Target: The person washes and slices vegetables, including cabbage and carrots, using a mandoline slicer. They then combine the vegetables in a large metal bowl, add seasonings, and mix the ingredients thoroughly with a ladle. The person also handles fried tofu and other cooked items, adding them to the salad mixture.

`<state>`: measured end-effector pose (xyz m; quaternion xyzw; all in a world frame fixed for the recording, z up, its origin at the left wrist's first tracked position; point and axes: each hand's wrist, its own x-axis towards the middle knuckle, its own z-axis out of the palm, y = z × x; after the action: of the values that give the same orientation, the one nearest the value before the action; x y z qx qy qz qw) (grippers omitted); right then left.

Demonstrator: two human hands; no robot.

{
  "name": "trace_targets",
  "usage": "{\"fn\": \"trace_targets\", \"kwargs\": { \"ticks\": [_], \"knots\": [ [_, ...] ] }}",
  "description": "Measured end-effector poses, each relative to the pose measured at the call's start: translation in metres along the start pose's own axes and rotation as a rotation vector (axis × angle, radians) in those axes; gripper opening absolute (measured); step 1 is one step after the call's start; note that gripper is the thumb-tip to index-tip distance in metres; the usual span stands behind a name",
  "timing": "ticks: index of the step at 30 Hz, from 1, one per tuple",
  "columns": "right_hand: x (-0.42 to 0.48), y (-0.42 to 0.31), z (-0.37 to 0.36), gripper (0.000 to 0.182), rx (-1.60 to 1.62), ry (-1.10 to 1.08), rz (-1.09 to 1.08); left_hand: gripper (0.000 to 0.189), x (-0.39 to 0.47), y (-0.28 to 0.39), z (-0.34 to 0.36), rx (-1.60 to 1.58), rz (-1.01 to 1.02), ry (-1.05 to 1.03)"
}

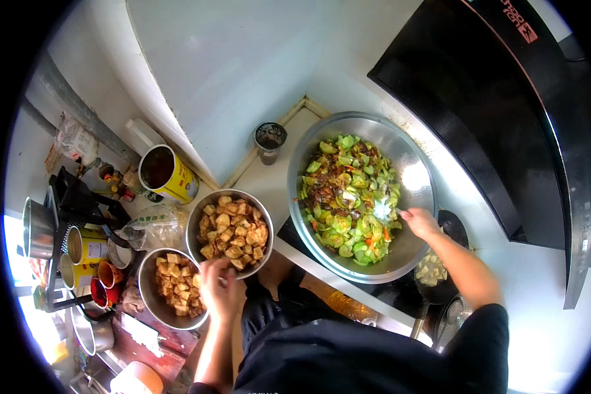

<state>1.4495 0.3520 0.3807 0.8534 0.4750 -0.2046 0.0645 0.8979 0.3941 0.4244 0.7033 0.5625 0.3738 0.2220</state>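
My right hand [420, 222] grips the short visible end of a metal utensil [399, 211] over a large steel basin [418, 143]. The utensil's head is bright and blurred, so its kind is unclear. Sliced green vegetables [349, 226] fill the basin's bottom, mixed with orange slices and dark brown pieces. A pale white patch lies among them. My left hand [219, 290] is over the near rims of two steel bowls, its fingers bent and partly blurred. Browned cubes [234, 231] fill the farther bowl [193, 236]; similar cubes [175, 280] fill the nearer bowl [147, 308].
A plastic cup [270, 143] of dark contents stands in the corner. Left are a yellow can [175, 177] of dark liquid, a plastic bag [157, 224], a black rack [86, 197], and a cleaver [140, 330] on a board. A dark pan [453, 231] and range hood [473, 123] are right.
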Motion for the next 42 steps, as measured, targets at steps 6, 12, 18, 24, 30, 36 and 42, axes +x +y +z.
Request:
{"fn": "trace_targets", "kwargs": {
  "ticks": [6, 12, 18, 24, 30, 36, 42],
  "knots": [
    [-0.032, -0.013, -0.03, 0.041, -0.047, 0.071, -0.064, 0.018, 0.006, 0.043, 0.05, -0.131, -0.16, -0.14],
    [-0.083, -0.027, -0.102, 0.035, -0.291, 0.209, -0.154, 0.017, 0.025, 0.033, 0.091, -0.279, -0.29, -0.376],
    [-0.096, -0.027, -0.144, 0.032, -0.562, 0.455, -0.421, 0.022, 0.052, 0.026, 0.12, -0.244, -0.273, -0.543],
    [-0.034, 0.004, -0.134, 0.032, -0.896, 0.208, -0.188, 0.023, 0.067, 0.022, 0.128, -0.292, -0.222, -0.612],
    [-0.041, 0.025, -0.063, 0.043, -0.332, -0.336, 0.047, 0.023, 0.066, 0.02, 0.124, -0.276, -0.224, -0.661],
    [-0.015, -0.035, 0.01, 0.043, 0.151, -0.169, 0.113, 0.024, 0.065, 0.022, 0.127, -0.269, -0.224, -0.7],
    [-0.051, -0.055, -0.06, 0.039, -0.038, 0.068, -0.006, 0.022, 0.073, 0.017, 0.133, -0.325, -0.21, -0.694]
  ]
}}
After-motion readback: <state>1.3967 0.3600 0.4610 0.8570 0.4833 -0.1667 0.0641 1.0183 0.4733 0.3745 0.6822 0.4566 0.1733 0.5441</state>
